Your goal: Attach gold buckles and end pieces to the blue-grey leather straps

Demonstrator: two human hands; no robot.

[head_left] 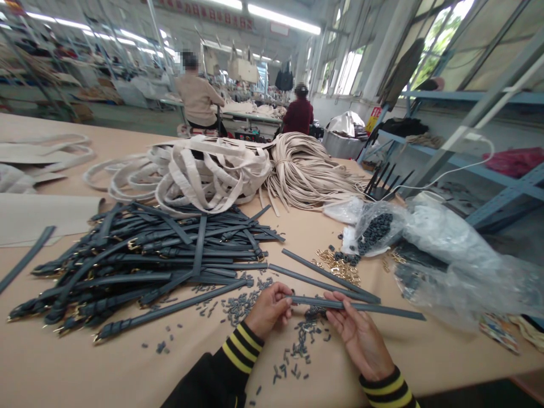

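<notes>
A dark grey-blue strap (pixel 374 307) lies level between both hands just above the tan table (pixel 85 362). My left hand (pixel 267 309) pinches its left end with the fingertips. Under the strap's middle, my right hand (pixel 359 334) holds it with thumb and fingers. Small dark loops (pixel 300 340) lie scattered on the table below the hands. Two more loose dark straps (pixel 327 277) rest just beyond. A big pile of dark straps with gold buckles (pixel 144 260) spreads to the left.
Gold buckles (pixel 338 265) and a clear bag of dark loops (pixel 374 229) sit at right beside crumpled plastic bags (pixel 459 266). Cream straps (pixel 212 170) and thin cream strips (pixel 306 170) are heaped further back. Two people sit at distant tables. Blue shelving (pixel 488 164) stands right.
</notes>
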